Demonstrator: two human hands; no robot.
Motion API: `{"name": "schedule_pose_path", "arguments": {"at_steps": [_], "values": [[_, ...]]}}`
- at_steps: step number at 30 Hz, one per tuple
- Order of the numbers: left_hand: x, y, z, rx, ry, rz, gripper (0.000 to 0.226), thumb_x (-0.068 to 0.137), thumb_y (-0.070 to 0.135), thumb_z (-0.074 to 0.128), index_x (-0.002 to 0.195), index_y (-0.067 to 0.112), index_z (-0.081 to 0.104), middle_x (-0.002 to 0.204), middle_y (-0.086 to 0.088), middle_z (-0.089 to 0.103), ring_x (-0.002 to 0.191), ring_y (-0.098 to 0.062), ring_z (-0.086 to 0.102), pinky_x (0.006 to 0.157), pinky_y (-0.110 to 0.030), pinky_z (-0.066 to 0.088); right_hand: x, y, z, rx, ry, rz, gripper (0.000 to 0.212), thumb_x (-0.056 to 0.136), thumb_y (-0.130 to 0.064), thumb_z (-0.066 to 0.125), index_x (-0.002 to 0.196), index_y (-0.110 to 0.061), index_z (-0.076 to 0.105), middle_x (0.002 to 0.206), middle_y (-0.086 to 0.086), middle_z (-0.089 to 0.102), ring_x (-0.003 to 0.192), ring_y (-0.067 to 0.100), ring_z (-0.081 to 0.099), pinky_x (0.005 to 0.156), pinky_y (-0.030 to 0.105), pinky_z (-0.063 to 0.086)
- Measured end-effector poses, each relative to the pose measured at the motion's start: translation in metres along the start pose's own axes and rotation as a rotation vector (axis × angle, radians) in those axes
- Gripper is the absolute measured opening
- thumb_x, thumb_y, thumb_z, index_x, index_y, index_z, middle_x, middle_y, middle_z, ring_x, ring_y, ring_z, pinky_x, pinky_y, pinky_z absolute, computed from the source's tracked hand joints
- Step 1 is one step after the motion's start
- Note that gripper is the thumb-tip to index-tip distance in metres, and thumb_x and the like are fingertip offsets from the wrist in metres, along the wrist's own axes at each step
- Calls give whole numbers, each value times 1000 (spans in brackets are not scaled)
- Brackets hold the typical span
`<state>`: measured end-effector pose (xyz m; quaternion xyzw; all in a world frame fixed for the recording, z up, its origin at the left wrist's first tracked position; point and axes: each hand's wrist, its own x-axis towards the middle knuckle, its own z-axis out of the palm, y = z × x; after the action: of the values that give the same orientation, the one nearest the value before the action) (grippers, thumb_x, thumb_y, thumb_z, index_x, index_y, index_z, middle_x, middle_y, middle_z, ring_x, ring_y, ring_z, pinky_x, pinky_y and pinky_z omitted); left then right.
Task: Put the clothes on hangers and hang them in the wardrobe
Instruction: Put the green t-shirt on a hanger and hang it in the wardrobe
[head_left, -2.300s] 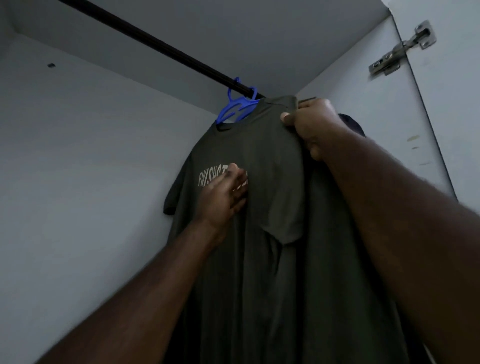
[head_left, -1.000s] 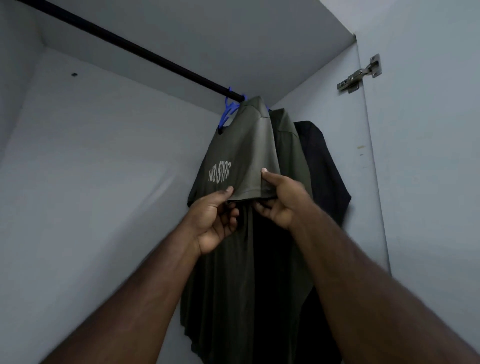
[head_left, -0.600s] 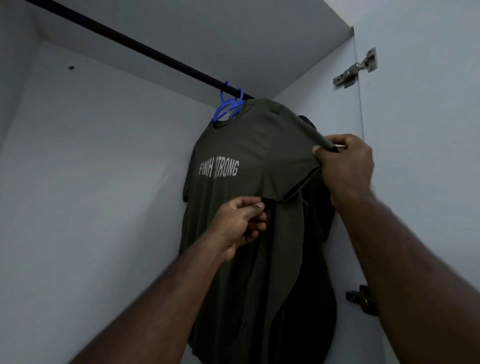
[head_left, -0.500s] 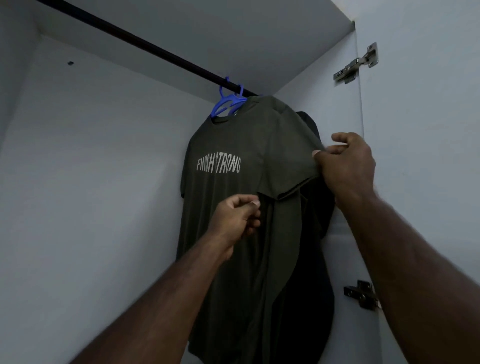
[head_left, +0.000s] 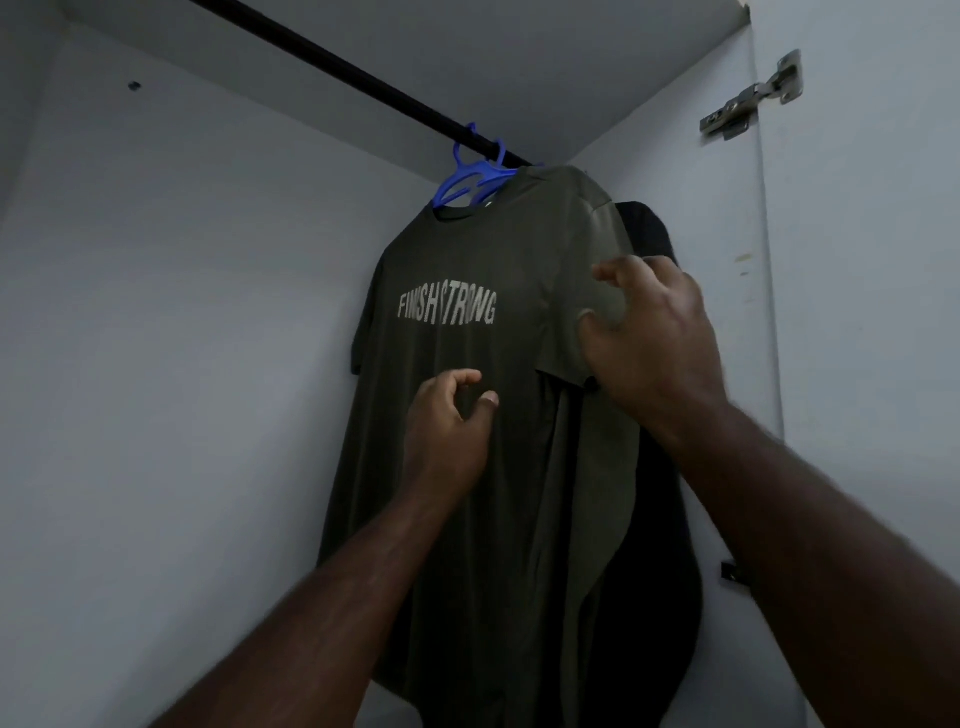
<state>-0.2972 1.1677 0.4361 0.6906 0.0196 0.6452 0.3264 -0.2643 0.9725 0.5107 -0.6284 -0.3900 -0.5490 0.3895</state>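
An olive T-shirt printed FINISH STRONG hangs on a blue hanger from the black rail in the wardrobe's right corner. My left hand is in front of the shirt's chest below the lettering, thumb and fingers loosely curled with a gap between them and no fabric in it. My right hand is spread over the shirt's right sleeve, fingers apart and relaxed, not gripping it. A black garment hangs behind the olive shirt, mostly hidden by it.
The wardrobe's pale back wall spreads left of the shirt, and the rail runs bare toward the upper left. The open door stands at the right with an upper hinge and a lower hinge.
My right hand has let go of the sleeve it was pulling out, and the sleeve has dropped flat. My left hand has released its pinch on the shirt front.
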Motion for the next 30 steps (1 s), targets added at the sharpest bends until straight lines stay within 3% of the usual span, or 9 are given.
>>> {"name": "schedule_pose_path", "arguments": {"at_steps": [7,11,14,16,18,23,26,28,30], "values": [[20,-42,-32,39,-49,-181,39,94,32,67,131,21,57,129,0,59,114,-13,57,96,-31,48,-5,-41,42,-15,-131,-63,42,94,-26,59,135,-20,56,131,0,57,121,18,50,93,31,40],[39,-74,-65,27,-12,-256,45,94,30,66,136,16,55,131,-4,62,116,-18,59,102,-44,51,-8,-70,95,77,-233,-43,35,93,-23,60,128,-21,60,121,-3,59,110,15,56,87,28,44],[47,-106,-86,35,-40,-315,48,98,28,61,143,14,50,142,-6,55,119,-15,54,102,-35,47,-17,-86,139,162,-343,12,35,95,-21,60,131,-24,57,122,-6,59,107,9,54,91,28,49],[53,-128,-94,77,-68,-349,52,101,28,57,149,15,42,152,-6,46,131,-18,48,101,-29,39,-21,-92,171,229,-411,58,37,96,-19,60,133,-24,55,125,-5,59,108,7,55,89,26,50],[60,-147,-96,90,-104,-391,57,103,29,55,155,18,35,158,-5,38,141,-23,40,106,-33,37,-22,-96,201,303,-466,117,39,96,-17,61,134,-23,54,125,-4,60,101,4,55,76,16,45],[89,-179,-86,79,-161,-421,58,105,25,52,158,18,28,162,-5,31,145,-24,36,112,-38,36,-7,-95,270,541,-543,334,39,98,-13,58,136,-19,55,125,-2,63,89,3,59,65,13,43],[114,-194,-78,102,-132,-404,56,106,24,49,157,16,29,162,-5,33,145,-22,36,113,-34,32,9,-91,312,701,-537,458,34,97,-10,55,130,-16,60,125,5,65,91,12,64,70,20,50],[134,-203,-76,93,-111,-403,52,107,22,46,156,15,31,159,-7,37,143,-23,39,116,-35,31,19,-91,340,848,-592,557,43,99,-5,53,141,-13,52,131,9,62,88,8,60,65,17,47],[151,-209,-78,52,-59,-429,50,106,21,45,154,17,37,154,-8,45,137,-24,45,118,-42,35,29,-92,365,944,-629,606,51,99,-4,52,149,-13,43,141,13,55,105,14,60,78,22,52]]}}
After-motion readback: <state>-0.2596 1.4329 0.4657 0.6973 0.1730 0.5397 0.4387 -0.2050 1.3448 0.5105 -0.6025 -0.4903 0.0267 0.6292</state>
